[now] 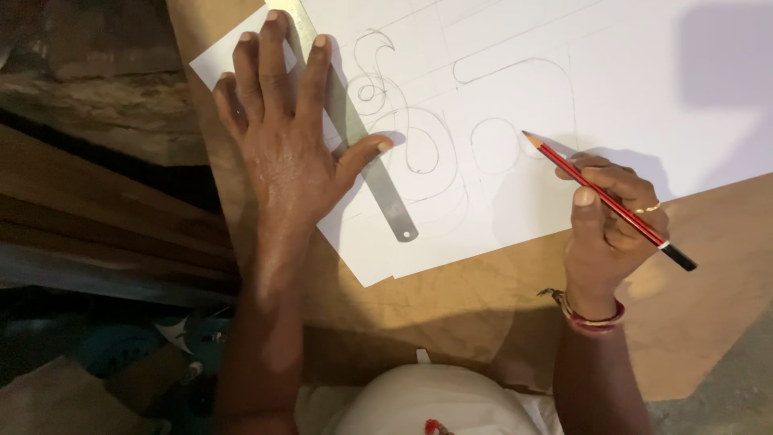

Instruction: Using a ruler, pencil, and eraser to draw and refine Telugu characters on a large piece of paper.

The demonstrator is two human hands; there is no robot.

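My left hand (286,133) lies flat with fingers spread on a metal ruler (378,181) and on the left part of a large white paper sheet (628,89). The ruler runs diagonally from the top down to the sheet's lower left. Pencil-drawn curves and loops (419,137) cover the paper beside the ruler. My right hand (608,221) grips a red pencil (604,197) with a black end. Its sharpened tip points up-left, just above the paper near a drawn circle.
The paper lies on a brown board (451,298) whose lower edge is near my body. Rough wooden planks (97,217) and dark clutter sit to the left. A grey floor patch (725,379) shows at the lower right.
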